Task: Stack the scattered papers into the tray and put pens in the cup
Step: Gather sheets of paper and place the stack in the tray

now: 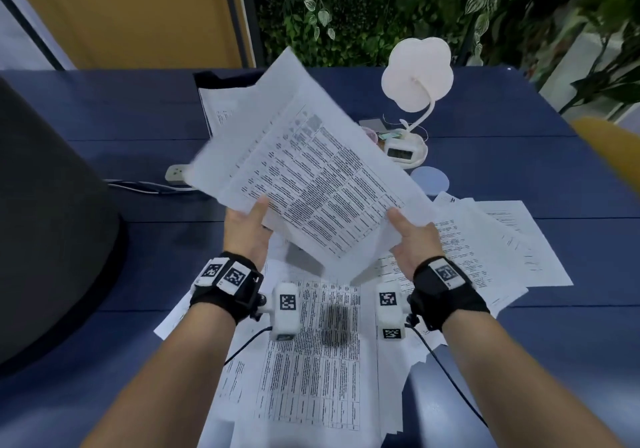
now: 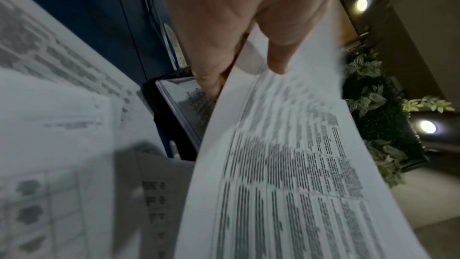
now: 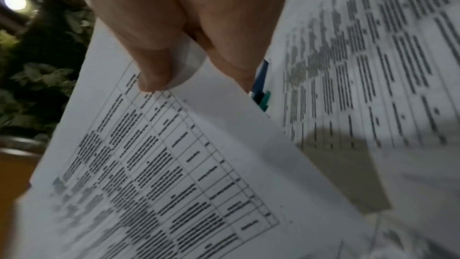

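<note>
While both hands are raised in the middle of the head view, they hold a sheaf of white printed sheets (image 1: 304,170) up off the dark blue table (image 1: 502,177), tilted toward the upper left of the frame. The left hand (image 1: 247,229) grips the sheaf's lower left edge, thumb on the printed face and fingers behind; the left wrist view shows that thumb (image 2: 276,58) pressed on the paper. The right hand (image 1: 414,240) pinches the lower right corner the same way, its thumb (image 3: 154,66) on top in the right wrist view.

More loose white printed papers (image 1: 311,371) lie scattered on the table at the bottom centre and fan out to the right of the frame. A black paper tray (image 1: 221,79) with a sheet already in it sits at the upper centre, partly hidden behind the raised sheaf. Just right of it stands a white flower-shaped desk lamp (image 1: 417,73), with a pale blue round coaster (image 1: 429,179) below it. A white power strip (image 1: 176,174) lies at the left centre. In the right wrist view a teal pen-like object (image 3: 263,99) peeks between the sheets, too blurred to identify.
</note>
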The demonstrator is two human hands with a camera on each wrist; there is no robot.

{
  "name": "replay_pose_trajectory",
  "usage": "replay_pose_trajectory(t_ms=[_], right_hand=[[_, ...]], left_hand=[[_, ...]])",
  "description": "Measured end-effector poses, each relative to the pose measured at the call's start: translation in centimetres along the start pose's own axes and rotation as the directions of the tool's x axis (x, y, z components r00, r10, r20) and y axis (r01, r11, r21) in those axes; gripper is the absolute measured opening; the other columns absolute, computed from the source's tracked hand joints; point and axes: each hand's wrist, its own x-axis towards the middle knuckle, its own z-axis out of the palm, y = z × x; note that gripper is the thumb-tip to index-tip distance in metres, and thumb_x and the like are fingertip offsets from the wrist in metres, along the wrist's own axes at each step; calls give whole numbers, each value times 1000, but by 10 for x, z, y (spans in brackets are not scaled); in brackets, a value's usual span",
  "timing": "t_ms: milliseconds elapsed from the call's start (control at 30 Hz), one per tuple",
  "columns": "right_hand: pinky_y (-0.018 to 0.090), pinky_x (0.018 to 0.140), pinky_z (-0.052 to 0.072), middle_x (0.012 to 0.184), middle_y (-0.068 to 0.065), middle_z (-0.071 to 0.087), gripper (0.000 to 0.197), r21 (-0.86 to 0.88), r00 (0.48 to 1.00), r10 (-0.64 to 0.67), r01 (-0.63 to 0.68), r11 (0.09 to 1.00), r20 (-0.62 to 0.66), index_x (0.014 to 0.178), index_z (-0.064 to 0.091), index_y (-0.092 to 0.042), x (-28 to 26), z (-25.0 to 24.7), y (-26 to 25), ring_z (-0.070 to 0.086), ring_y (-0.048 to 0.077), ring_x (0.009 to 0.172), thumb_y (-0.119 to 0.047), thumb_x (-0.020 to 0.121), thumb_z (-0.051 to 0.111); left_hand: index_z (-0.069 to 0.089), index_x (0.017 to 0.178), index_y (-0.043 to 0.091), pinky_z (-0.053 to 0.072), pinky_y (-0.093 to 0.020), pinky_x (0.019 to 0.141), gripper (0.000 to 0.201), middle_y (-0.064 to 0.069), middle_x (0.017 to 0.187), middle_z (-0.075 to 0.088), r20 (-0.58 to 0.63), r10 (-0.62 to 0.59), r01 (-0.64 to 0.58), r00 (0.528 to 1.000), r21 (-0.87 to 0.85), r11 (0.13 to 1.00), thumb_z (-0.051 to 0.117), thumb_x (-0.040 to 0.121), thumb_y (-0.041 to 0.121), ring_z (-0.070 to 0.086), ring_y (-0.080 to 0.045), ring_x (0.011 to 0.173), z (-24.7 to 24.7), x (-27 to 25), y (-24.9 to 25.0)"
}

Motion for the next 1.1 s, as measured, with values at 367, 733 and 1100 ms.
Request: replay_pose_trajectory(t_ms=[367,733,1100], right_hand=[[26,78,48,85,-1,69,6,-307,948,-261,307,901,182,89,69,-13,-2,-10,-23,66,10,73,-10,83,69],[27,77,52,85,-2,70,21,-284,927,-236,319,904,291,93,68,-13,3,-9,-17,66,6,71,0,77,73],[37,90,50,85,-5,68,25,-164,918,-357,384,909,171,86,62,-24,3,-15,-25,64,13,82,2,85,63]], left_hand=[[17,146,24,0,-43,115,104,-2,155,15,9,453,-205,891,900,386,78,66,49,11,-20,145,-14,-3,16],[56,109,30,19,-47,106,21,3,108,65,402,88,-348,911,867,-357,51,90,37,51,-23,110,12,5,42],[59,103,25,46,-32,89,32,13,78,62,135,394,-285,909,892,350,76,76,35,59,-12,78,-14,4,68]])
